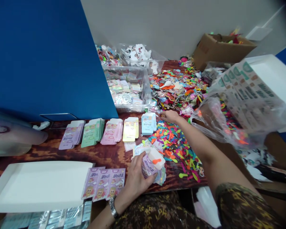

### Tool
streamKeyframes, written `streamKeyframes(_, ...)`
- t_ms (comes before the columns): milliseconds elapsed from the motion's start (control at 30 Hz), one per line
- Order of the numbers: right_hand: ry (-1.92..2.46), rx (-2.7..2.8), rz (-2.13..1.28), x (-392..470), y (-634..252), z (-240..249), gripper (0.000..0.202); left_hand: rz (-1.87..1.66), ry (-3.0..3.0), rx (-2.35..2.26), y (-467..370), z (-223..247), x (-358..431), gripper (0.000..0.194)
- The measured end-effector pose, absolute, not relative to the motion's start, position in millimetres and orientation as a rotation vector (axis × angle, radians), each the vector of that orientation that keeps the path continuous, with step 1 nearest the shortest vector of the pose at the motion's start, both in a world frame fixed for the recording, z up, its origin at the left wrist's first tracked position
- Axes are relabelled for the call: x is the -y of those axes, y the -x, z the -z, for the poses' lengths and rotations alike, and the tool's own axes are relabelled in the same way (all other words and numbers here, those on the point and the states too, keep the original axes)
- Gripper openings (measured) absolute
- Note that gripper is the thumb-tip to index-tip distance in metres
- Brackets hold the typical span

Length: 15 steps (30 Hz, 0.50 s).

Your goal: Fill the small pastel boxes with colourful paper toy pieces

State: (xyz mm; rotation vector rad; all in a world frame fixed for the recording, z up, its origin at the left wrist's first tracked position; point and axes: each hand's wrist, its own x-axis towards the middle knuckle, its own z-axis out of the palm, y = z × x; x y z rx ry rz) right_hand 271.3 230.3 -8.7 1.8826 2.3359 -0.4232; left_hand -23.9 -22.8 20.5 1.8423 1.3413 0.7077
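Near the table's front edge my left hand (138, 173) is wrapped round a small purple box (148, 166), its open end facing right. An orange balloon (156, 161) lies at the box's opening. My right hand (169, 116) reaches to the back, beside the pale blue cartons (148, 123) and the edge of the trinket heap (173, 92); its fingers are bent together, and what they hold, if anything, is too small to name. Colourful balloons (178, 143) spread below my right forearm. Three filled-looking purple boxes (116, 183) lie left of my left hand.
Purple, green, pink and yellow carton stacks (113, 131) stand in a row. Behind them is a clear bin (146, 92) of cards. A white tray (45, 184) lies left, a blue panel (50, 57) rises behind, and a cardboard box (219, 52) and plastic bag (205, 111) are right.
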Motion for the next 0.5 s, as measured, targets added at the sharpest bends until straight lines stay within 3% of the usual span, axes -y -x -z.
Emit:
streamKeyframes(167,-1.899,-2.365,0.487,-218.1,-287.4,4.8,0.036,-0.707,-1.813,-1.339,22.2,-16.3,24.6,0.075)
streamKeyframes(500,-2.335,-2.069,0.457,-240.2,-256.7,16.1,0.048,-0.687,-1.835,-1.359,22.2,-16.7,25.9,0.075)
